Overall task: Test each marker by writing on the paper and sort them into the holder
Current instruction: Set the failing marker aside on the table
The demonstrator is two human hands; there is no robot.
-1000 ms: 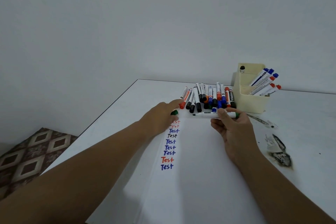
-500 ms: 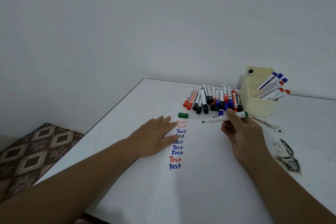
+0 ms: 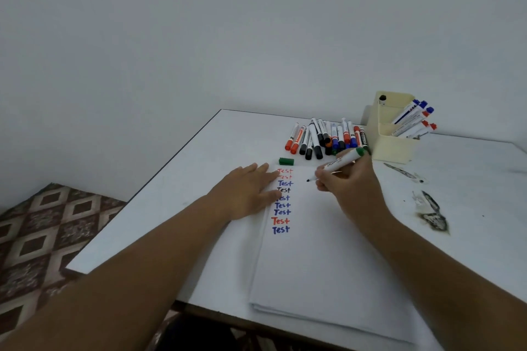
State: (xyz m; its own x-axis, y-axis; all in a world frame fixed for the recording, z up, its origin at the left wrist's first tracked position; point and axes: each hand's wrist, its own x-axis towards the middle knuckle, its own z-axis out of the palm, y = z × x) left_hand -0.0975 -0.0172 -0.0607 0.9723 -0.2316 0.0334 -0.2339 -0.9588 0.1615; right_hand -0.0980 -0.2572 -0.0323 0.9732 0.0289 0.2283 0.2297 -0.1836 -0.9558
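With our left hand [image 3: 251,194] flat on the paper [image 3: 313,251] and our right hand [image 3: 346,182] pinching the uncapped green marker [image 3: 338,164] — tip at nine o'clock, just above the sheet — we should write beside the "Test" column [image 3: 282,199], pressing lightly.

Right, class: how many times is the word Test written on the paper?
9, in one column on the paper beside the left hand; a fingertip partly covers the fifth, so more may be hidden.
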